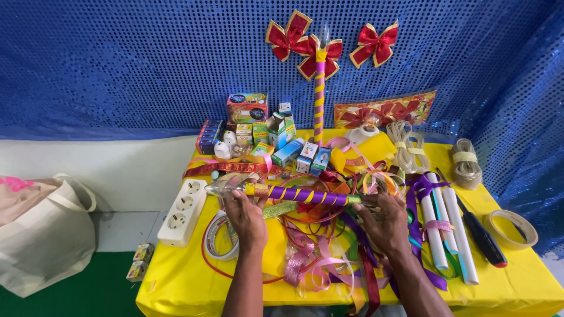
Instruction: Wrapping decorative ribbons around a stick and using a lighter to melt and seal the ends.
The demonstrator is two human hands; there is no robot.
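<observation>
Forearms cut off at lower frame edge. Left hand (245,218) grips the near end of a purple-and-yellow wrapped stick (302,195) by its clear bulb tip; right hand (385,223) closes on the far end, fingertips lost among loose ribbons (320,258). Stick held level just above the yellow bench (176,282). Tape roll (218,240) partly hidden under left hand. Power strip (183,211) overhangs the bench's left edge. White tubes (449,235), screwdriver (482,235) right. Small boxes (276,138) crowd the back edge. Bare yellow only at near corners.
</observation>
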